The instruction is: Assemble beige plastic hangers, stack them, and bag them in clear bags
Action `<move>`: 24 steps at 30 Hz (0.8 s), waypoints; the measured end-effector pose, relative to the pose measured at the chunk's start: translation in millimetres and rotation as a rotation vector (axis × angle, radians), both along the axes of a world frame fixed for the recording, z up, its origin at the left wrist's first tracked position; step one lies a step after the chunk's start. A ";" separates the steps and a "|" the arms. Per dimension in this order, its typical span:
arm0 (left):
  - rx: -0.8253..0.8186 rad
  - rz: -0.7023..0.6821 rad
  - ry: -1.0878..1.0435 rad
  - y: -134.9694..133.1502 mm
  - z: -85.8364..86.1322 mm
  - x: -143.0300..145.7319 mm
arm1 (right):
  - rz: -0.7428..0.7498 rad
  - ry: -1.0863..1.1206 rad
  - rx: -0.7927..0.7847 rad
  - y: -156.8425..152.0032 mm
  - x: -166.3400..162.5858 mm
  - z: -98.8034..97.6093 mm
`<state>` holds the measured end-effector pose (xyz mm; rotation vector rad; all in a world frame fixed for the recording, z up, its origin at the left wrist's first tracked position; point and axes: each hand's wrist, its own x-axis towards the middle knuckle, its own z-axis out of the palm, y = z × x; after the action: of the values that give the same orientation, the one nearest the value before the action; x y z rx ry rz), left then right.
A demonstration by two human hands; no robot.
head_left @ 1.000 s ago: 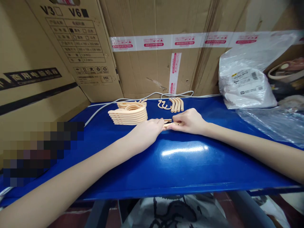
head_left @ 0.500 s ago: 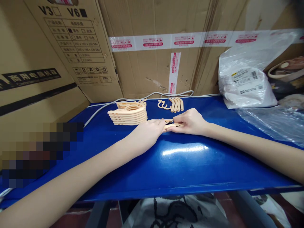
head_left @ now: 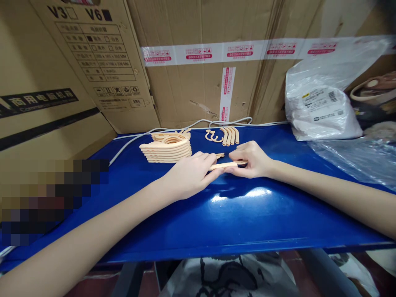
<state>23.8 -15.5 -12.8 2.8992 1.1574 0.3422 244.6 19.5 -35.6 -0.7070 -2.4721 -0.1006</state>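
Note:
Between my hands is a cream plastic hanger arm (head_left: 225, 166), lying nearly level just above the blue table. My left hand (head_left: 192, 175) closes round its left end, with another cream tip showing past the fingers. At the right end, my right hand (head_left: 251, 160) pinches the piece between thumb and fingers, which partly cover it. Close behind my left hand stands a stack of folded cream hangers (head_left: 167, 152). Loose hanger hooks (head_left: 213, 136) and several curved hanger arms (head_left: 230, 136) lie beyond my hands.
The blue table (head_left: 247, 218) meets large cardboard boxes (head_left: 201, 90) at its back and left. A white cable (head_left: 130, 142) runs along the back edge. To the right sit a white plastic parcel (head_left: 324, 107) and clear plastic wrap (head_left: 355, 159).
My right hand has shifted slightly right, away from my left fingers. The hanger arm has turned, so more of its smooth side shows. The stack and loose parts stay put.

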 end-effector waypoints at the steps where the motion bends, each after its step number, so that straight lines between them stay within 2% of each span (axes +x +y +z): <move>1: -0.031 -0.012 -0.043 1.3 0.6 -0.6 | 0.016 0.034 -0.020 -1.8 -0.8 0.4; 5: -0.127 -0.070 -0.203 7.9 -1.0 -1.1 | 0.096 0.169 -0.051 -12.3 -7.3 1.7; 10: -0.260 -0.032 -0.306 14.8 -5.0 -1.1 | 0.204 0.209 -0.118 -31.2 -17.5 4.9; 14: -0.221 -0.032 -0.291 20.8 -9.3 -5.0 | 0.294 0.180 -0.183 -39.7 -23.0 6.4; 18: -0.181 -0.038 -0.283 27.1 -11.0 -8.5 | 0.303 0.158 -0.120 -35.8 -24.2 6.6; 24: -0.241 0.004 -0.301 29.3 -8.8 -8.8 | 0.207 0.138 0.044 -27.6 -21.2 4.1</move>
<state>15.0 13.8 -21.7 2.5320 1.0716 0.5719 223.4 -8.1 -31.6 -0.4216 -2.3868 -0.0268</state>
